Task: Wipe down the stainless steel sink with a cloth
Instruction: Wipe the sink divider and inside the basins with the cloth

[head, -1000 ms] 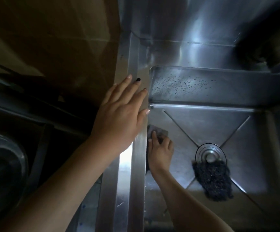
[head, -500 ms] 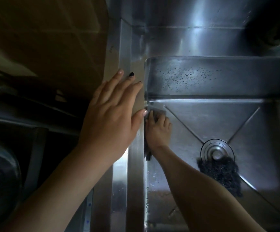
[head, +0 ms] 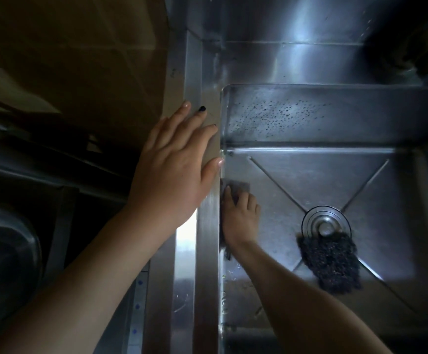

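the left hand lies flat, fingers straight, on the rim of the stainless steel sink. the right hand presses a small grey cloth to the basin floor by the left wall. a wide stroke could shove the dark wire scouring pad further over the round drain.

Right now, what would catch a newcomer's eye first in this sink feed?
The left hand lies flat, fingers straight, on the left rim of the sink. Down in the basin, the right hand presses a grey cloth to the floor by the left wall. A dark scouring pad lies over the near edge of the drain.
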